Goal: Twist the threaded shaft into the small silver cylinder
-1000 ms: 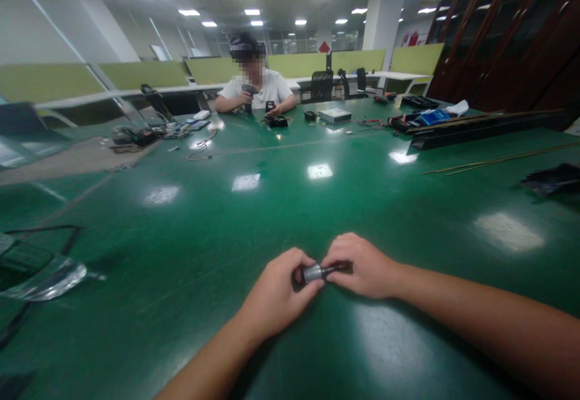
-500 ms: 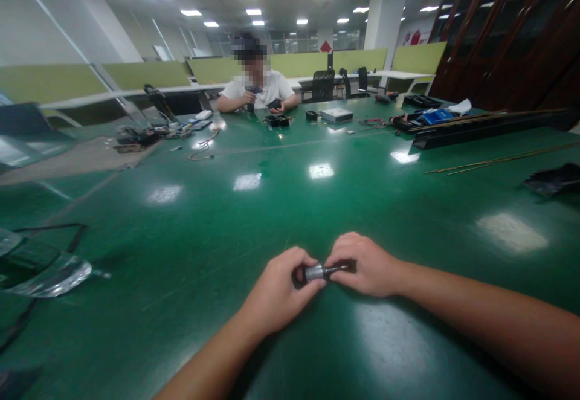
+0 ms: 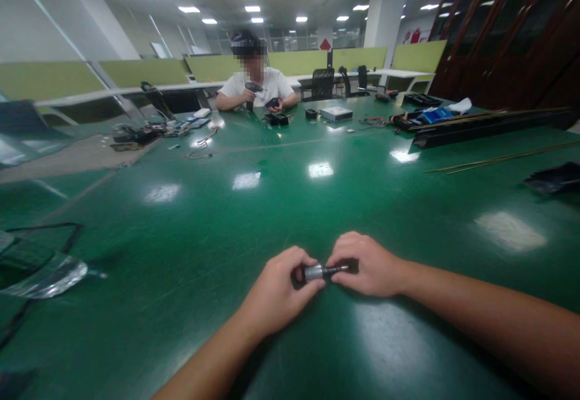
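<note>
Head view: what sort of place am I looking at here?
Most likely an open-plan office, with the green table serving as a workbench: lime-green partitions line the background, a black mesh chair stands beyond the table, and a dark wooden cabinet rises at the right.

Bare at left hand (image 3: pixel 277 291) and right hand (image 3: pixel 367 267), uncovered through left wrist (image 3: pixel 247 322) and right wrist (image 3: pixel 400 276). Slender at both joints, broadening smoothly along left forearm (image 3: pixel 208 356) toward near edge of view and along right forearm (image 3: pixel 475 303) toward near right. Rounded at knuckles (image 3: pixel 353 240). Even in contour throughout. Too small and blurred to make out fine surface detail.
</note>
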A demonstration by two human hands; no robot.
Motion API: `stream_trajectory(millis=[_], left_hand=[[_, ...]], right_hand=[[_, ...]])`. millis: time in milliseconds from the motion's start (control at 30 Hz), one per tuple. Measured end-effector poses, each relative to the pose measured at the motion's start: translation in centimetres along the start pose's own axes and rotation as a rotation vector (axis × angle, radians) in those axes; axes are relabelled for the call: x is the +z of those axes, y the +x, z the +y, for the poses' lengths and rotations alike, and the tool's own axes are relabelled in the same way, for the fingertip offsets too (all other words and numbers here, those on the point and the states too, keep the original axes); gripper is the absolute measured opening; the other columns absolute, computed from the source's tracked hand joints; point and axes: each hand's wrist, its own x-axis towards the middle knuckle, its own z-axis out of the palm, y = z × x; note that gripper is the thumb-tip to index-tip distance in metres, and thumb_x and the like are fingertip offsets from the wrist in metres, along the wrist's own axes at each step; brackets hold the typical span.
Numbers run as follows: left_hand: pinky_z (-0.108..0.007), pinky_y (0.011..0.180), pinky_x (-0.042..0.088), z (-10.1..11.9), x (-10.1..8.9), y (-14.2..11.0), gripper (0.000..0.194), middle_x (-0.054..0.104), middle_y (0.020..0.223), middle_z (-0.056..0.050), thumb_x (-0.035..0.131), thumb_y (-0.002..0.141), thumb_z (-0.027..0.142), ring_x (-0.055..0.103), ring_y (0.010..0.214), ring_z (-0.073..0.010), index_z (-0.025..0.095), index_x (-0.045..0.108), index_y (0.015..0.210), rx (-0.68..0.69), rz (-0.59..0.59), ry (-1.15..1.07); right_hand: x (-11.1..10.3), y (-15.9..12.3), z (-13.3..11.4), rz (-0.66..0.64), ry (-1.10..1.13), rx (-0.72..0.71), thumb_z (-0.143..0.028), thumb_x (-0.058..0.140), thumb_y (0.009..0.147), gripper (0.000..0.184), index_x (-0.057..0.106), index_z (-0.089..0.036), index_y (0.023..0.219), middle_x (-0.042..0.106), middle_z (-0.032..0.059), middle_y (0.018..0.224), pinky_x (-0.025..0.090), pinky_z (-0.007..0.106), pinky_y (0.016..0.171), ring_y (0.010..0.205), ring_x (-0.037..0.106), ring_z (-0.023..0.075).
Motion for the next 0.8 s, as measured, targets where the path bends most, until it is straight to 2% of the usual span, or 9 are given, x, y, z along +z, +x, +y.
stream_trajectory(millis=[800], left_hand=[[-0.027,0.066,0.04,-0.25,0.12,-0.02,0.012,0.058,0.08,0.0,0.069,0.082,0.024,0.055,0.072,-0.0159,0.018,0.061,0.089,-0.012,-0.009,0.004]], right_hand=[[-0.2,-0.04,-0.11,0.014,-0.005,0.042,-0.018,0.074,0.075,0.011,0.07,-0.019,0.085,0.07,0.0011,0.077,0.042,0.034,0.081,0.077,0.062,0.0178]])
